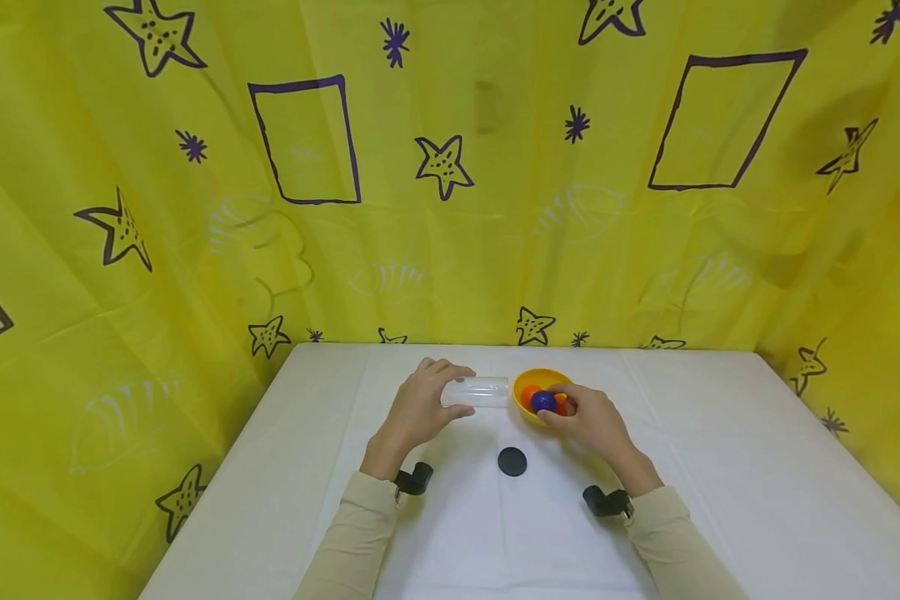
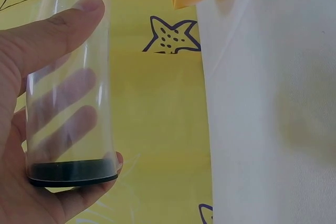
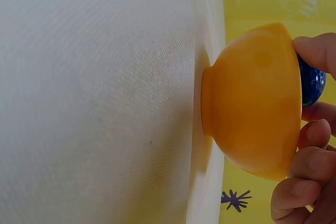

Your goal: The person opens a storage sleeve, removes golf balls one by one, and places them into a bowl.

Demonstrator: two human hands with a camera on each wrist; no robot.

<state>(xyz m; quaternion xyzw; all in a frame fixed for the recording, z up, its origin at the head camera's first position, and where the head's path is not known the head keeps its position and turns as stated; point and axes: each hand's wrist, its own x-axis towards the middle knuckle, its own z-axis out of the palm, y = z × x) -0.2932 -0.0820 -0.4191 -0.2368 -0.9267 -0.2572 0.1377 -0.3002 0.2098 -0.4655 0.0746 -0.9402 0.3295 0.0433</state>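
My left hand [image 1: 418,408] grips a clear plastic tube [image 1: 489,392], fingers on one side and thumb on the other. The tube lies sideways in the head view, pointing toward a yellow-orange bowl [image 1: 542,372]. In the left wrist view a black cap [image 2: 73,171] closes its lower end, and the tube looks see-through with nothing inside. Over the bowl, my right hand [image 1: 600,425] pinches a dark blue dimpled golf ball [image 1: 543,402] between thumb and fingers. The ball [image 3: 313,83] shows just above the bowl's rim in the right wrist view. An orange ball [image 1: 528,393] sits inside.
A black round lid [image 1: 512,462] lies flat on the white-covered table [image 1: 450,533], between my forearms and nearer to me than the bowl. Behind the table hangs a yellow curtain [image 1: 480,242] with stars and frames drawn on it.
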